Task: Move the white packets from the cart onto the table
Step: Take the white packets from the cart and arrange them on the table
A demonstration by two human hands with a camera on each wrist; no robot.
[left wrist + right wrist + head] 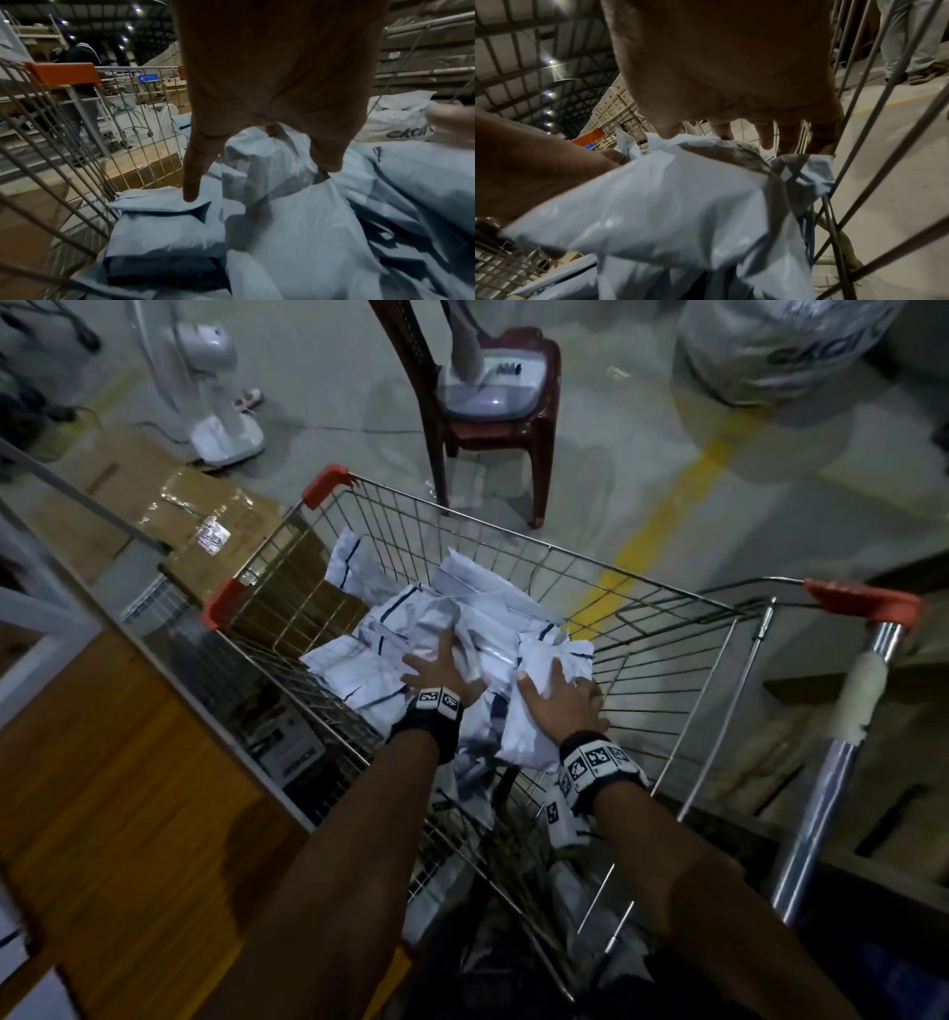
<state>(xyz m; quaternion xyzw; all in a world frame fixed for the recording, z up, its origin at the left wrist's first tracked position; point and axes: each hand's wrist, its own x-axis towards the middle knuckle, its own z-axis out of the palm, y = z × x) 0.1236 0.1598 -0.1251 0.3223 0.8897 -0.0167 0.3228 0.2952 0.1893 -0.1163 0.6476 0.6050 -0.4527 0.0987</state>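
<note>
both hands are down inside the cart (662, 629), working the heap of white packets (462, 629). the left hand (441, 666) lies spread on the middle of the pile, fingers mostly straight; from the left wrist view one fingertip (190, 194) presses on a folded packet (159, 219) by the wire wall while the other fingers sink into the plastic of a taller one (267, 166). it looks more like pressing and gathering than a closed grip, so i'd call it released but in contact. the right hand (557, 698) lies over a plump packet (534, 711) on the right side of the heap, thumb on the near face and fingers reaching over its crumpled far edge, close to the cart's wire side. the right wrist view shows the fingers (765, 134) hooked just past that edge, so it seems to be starting to clasp the packet, though the hold is not yet firm.

the spread hands make sense: the packets are slick, soft and loosely heaped, so scooping several between two palms would carry more than pinching one. all the packets seen here lie in the cart; none is on the counter (128, 788), whose wooden top runs right along the cart's left side, a short carry away.
</note>
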